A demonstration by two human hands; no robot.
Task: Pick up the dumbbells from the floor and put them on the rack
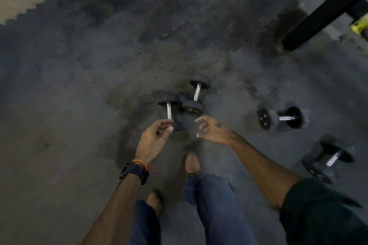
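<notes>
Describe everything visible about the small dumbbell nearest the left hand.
The small dumbbell has dark round heads, rubber by the look, joined by a shiny metal handle. It lies on the grey floor mat, its near head partly hidden behind the left hand, whose curled fingers look to be at the handle's near end. Its far head seems to touch a second small dumbbell.

no legible text, brand, number or sign anywhere. pale marks on the end face of the right-hand dumbbell [265, 119] too blurred to read; yellow scrap [359, 26] near the black bar likewise unreadable.
</notes>
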